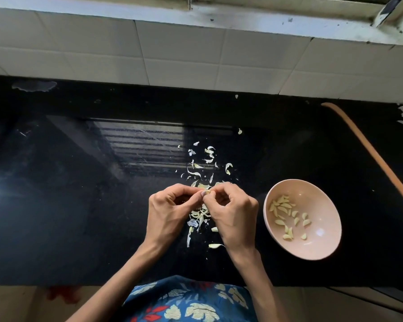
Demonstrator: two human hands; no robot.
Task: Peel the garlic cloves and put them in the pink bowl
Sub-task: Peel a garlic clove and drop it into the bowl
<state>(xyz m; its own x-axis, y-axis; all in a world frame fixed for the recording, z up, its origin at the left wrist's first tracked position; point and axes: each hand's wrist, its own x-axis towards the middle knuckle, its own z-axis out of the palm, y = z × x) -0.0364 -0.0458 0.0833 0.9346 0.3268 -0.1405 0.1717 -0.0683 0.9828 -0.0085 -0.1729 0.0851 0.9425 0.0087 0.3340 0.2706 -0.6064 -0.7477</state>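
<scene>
Garlic clove (207, 192), small and pale, pinched between fingers of both hands.

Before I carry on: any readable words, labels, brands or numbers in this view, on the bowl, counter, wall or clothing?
None can be read.
Pink bowl: plain, no mark visible.
Black counter: only reflections, scratches and garlic skins.
Tiled wall: bare tiles, no sign.
Blue garment: leaf and flower print, no lettering.
Left hand and right hand pinch a garlic clove; nothing written there.
</scene>
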